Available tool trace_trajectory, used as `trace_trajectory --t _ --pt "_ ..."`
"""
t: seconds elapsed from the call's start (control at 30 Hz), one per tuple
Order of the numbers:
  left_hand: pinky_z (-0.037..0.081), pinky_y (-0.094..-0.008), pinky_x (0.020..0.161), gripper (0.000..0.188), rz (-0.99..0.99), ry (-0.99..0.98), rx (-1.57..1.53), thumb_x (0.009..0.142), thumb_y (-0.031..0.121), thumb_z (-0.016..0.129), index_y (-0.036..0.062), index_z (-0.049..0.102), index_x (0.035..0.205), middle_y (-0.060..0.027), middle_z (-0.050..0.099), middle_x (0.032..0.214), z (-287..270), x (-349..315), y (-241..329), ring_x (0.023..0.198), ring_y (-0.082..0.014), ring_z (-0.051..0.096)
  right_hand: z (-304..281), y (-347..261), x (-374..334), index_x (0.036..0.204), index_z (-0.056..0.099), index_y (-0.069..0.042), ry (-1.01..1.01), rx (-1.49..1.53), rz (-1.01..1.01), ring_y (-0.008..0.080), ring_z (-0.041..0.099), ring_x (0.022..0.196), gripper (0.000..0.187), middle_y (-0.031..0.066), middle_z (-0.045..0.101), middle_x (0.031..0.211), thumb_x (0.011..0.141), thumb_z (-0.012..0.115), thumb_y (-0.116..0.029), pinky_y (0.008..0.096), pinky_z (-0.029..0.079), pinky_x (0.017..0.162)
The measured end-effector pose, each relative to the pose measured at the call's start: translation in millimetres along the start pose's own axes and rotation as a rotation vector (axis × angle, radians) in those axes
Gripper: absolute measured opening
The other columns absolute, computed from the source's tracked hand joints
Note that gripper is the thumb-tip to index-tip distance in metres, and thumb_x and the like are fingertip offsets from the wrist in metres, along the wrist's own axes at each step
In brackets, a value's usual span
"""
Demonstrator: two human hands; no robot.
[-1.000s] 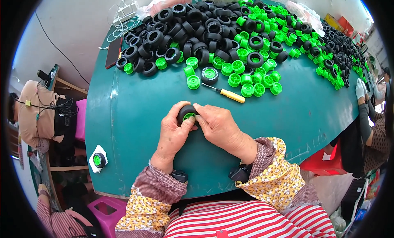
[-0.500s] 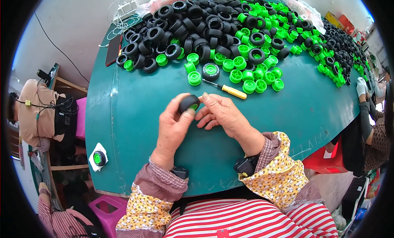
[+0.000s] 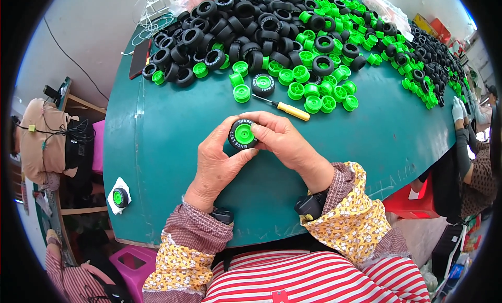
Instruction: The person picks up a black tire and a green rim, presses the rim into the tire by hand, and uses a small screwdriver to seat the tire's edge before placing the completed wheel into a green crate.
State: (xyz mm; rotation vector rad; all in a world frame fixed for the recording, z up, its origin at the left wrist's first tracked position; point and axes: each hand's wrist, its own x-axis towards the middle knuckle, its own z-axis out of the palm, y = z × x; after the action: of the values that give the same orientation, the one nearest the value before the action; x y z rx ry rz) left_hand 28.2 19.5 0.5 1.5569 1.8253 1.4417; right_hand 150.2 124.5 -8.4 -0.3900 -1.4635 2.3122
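Between my two hands is a toy wheel (image 3: pixel 243 134), a black tyre around a green rim, its spoked face turned up. My left hand (image 3: pixel 213 155) closes on the tyre from the left, thumb at the lower edge. My right hand (image 3: pixel 285 139) grips it from the right, with the thumb pressed at the rim's right side. Just beyond lies a screwdriver (image 3: pixel 293 111) with a yellow handle. Past its tip rests another wheel (image 3: pixel 262 84) with its tyre on, beside several loose green rims (image 3: pixel 312 104).
Black tyres (image 3: pixel 243 26) are heaped at the back of the green table (image 3: pixel 167 146), mixed with green rims toward the right. A wheel (image 3: pixel 120 197) sits on white paper at the left edge. A phone (image 3: pixel 139 58) and cables lie back left. A gloved co-worker's hand (image 3: pixel 458 109) is at far right.
The wheel has turned from edge-on to face-up. My right hand has moved in from beside it and now grips it along with my left. The whole view has shifted slightly.
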Motion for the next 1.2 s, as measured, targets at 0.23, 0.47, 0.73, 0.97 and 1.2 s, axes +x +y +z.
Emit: trace_trajectory --t 0.23,0.47,0.73,0.97,1.2 --pt "0.036 -0.0397 0.092 0.060 0.139 -0.059 0.379 0.058 0.022 0.076 0.0036 0.053 0.110 -0.0144 0.054 0.112 3.5 4.3 -10.4 0.106 -0.0316 0.049 -5.1 8.7 1.1 0.106 0.055 0.000 0.237 -0.799 -0.374 0.0259 0.058 0.085 0.025 0.0134 0.058 0.097 0.083 0.051 -0.010 0.0330 0.047 0.073" --pt "0.034 -0.0407 0.093 0.062 0.070 -0.032 0.507 0.058 0.026 0.076 0.0042 0.052 0.110 -0.0151 0.047 0.120 5.6 1.9 -4.2 0.115 -0.0324 0.040 -23.5 4.2 2.9 0.097 0.059 0.000 0.366 -0.872 -0.339 0.0261 0.059 0.072 0.018 0.0138 0.060 0.079 0.083 0.051 -0.007 0.0326 0.047 0.064" --pt "0.047 -0.0260 0.059 0.032 -0.329 -0.007 -0.419 0.080 0.022 0.051 0.0015 0.054 0.106 -0.0062 0.057 0.081 -2.4 5.2 -3.4 0.068 -0.0162 0.057 3.2 -11.7 -4.9 0.096 0.057 0.001 0.309 -0.761 -0.368 0.0193 0.058 0.066 0.017 0.0109 0.059 0.075 0.080 0.054 -0.004 0.0289 0.046 0.059" --pt "0.041 -0.0202 0.048 0.048 -0.604 0.097 -0.884 0.094 0.044 0.026 0.0057 0.054 0.094 -0.0035 0.056 0.074 8.0 2.3 6.7 0.058 -0.0091 0.051 26.6 -6.0 -10.0 0.083 0.055 -0.003 0.236 -1.134 -0.618 0.0270 0.054 0.069 0.013 0.0094 0.053 0.073 0.071 0.061 -0.005 0.0356 0.045 0.058" --pt "0.043 -0.0210 0.047 0.051 -0.571 0.135 -0.796 0.094 0.047 0.025 0.0051 0.055 0.092 -0.0023 0.054 0.071 7.6 2.0 2.3 0.058 -0.0091 0.052 25.8 -0.7 -9.9 0.080 0.054 -0.003 0.191 -1.193 -0.639 0.0271 0.056 0.065 0.010 0.0100 0.054 0.070 0.073 0.060 -0.009 0.0360 0.047 0.057"
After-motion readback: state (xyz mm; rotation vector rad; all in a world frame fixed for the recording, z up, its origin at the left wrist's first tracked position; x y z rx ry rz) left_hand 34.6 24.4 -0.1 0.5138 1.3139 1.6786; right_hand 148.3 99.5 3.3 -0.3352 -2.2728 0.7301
